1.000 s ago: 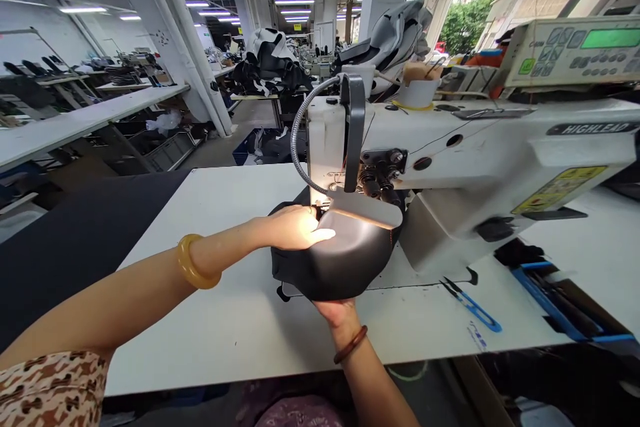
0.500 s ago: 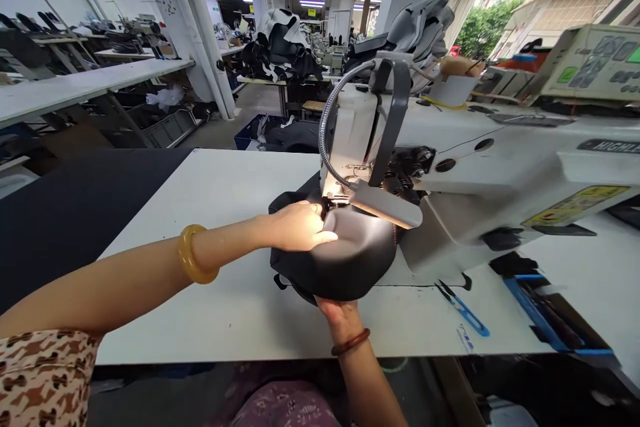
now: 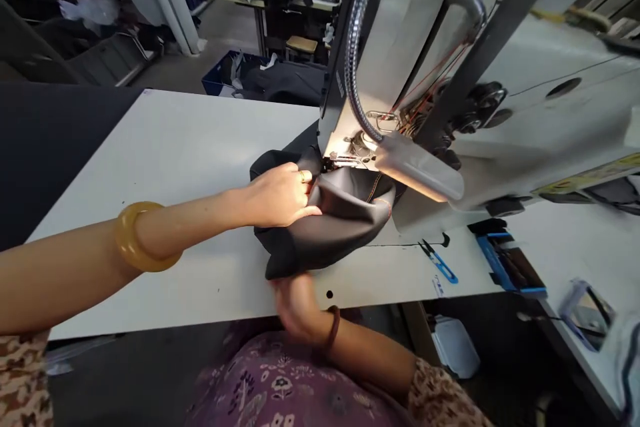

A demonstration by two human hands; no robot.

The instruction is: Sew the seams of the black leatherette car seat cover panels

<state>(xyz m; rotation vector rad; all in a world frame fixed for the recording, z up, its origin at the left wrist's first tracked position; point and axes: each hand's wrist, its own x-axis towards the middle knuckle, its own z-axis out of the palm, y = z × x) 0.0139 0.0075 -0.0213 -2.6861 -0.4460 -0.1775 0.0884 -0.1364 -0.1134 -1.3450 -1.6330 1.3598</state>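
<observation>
Inspector A: Hands?

Inspector B: Left hand [image 3: 277, 197] curled, gripping the black upholstery piece [image 3: 340, 220]. Right hand [image 3: 300, 310] blurred at its near edge, hold unclear.

Inspector A: Placement?

Inspector B: On the white worktop [image 3: 175, 147], against the sewing machine's presser foot [image 3: 350, 160].

Inspector A: Handling?

Inspector B: Sound, I'd judge: grip close to the foot, though the bulk wants support so it lies without drag.

Left arm stretches forward, left hand [image 3: 276, 197] with fingers [image 3: 302, 188] curled; right hand [image 3: 297, 307] blurred, bent low at the wrist
</observation>
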